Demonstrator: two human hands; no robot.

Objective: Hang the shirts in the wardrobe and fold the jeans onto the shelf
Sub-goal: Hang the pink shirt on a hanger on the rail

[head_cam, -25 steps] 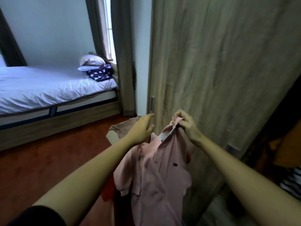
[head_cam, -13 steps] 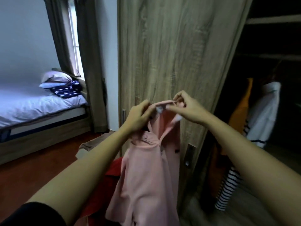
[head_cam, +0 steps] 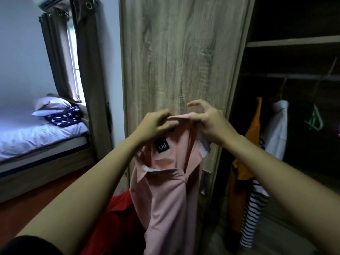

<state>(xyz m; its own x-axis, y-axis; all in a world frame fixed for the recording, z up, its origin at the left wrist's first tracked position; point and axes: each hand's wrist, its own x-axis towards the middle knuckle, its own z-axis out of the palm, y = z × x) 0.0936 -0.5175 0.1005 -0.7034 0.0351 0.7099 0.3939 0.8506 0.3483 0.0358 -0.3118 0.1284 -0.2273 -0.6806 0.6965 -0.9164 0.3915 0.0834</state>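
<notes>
Here, compared with half a second earlier, the pink polo shirt [head_cam: 165,190] is lifted higher before the wardrobe door [head_cam: 180,61], its inner neck label (dark blue) now exposed. Left hand [head_cam: 156,124] and right hand [head_cam: 207,120] pinch the collar, fingers closed; open wardrobe interior [head_cam: 294,107] lies right of the door.

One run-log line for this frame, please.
stage: hanging | left hand, right hand: hold pink shirt collar | wardrobe: open

Both arms reach forward, left hand [head_cam: 155,126] and right hand [head_cam: 208,119] pinching closed.
</notes>
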